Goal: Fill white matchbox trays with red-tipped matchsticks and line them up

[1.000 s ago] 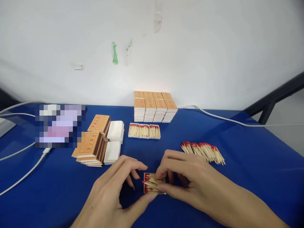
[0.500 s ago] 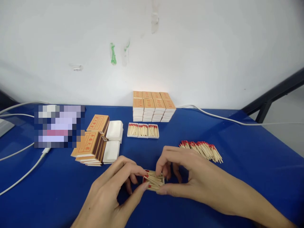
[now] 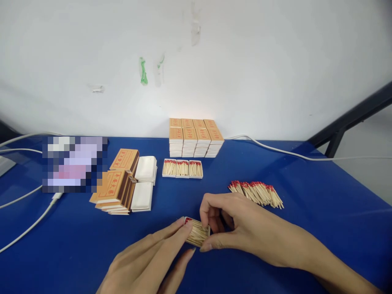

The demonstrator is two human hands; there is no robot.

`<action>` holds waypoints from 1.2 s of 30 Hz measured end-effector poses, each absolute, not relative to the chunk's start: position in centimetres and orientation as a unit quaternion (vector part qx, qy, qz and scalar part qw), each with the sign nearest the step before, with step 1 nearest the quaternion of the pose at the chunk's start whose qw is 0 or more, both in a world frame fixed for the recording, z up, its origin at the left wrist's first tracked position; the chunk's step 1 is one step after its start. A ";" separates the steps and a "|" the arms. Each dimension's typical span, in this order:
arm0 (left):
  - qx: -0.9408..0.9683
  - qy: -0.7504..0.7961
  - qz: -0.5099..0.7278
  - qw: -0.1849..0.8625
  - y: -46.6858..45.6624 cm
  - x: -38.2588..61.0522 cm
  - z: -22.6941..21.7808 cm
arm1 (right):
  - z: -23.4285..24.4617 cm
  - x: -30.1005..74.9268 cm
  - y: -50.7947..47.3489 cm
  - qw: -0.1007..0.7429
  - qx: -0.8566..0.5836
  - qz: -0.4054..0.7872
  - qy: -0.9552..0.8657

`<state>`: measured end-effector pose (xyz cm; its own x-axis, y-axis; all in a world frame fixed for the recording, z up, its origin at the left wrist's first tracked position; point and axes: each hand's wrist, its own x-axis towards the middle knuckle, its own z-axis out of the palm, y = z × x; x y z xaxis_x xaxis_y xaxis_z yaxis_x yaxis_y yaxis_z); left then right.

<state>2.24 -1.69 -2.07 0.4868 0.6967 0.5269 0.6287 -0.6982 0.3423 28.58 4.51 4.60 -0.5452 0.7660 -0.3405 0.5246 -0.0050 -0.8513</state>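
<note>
White cardboard shows at the ends of the small matchbox tray (image 3: 209, 231) held at the near middle of the blue table (image 3: 190, 198), set at a slant between the two hands. Pale matches (image 3: 198, 236) fill it, a few red heads peeking out at its left end. The right hand (image 3: 216, 226) pinches the tray's right end, thumb on the near side and forefinger at the far corner. The left hand (image 3: 153, 255) has its fingers nearly straight, the forefinger resting over the match heads and the thumb at the near edge (whether it grips as well, I cannot tell). Beyond the right hand lies a loose pile of matches (image 3: 257, 194), heads pointing away. Farther back, three filled trays (image 3: 182, 168) sit side by side, just in front of a neat block of closed matchboxes (image 3: 196, 141) near the wall (image 3: 260, 69). To the left, stacked orange sleeves (image 3: 113, 188) lean beside white trays (image 3: 142, 197). Past them lies a pixelated object (image 3: 75, 161), a white cable (image 3: 27, 234) running to its near end.
</note>
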 end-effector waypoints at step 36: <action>0.768 0.493 0.371 0.172 -0.9 4.3 -0.7 | 3.3 27.4 2.9 0.139 -0.473 0.268 -0.827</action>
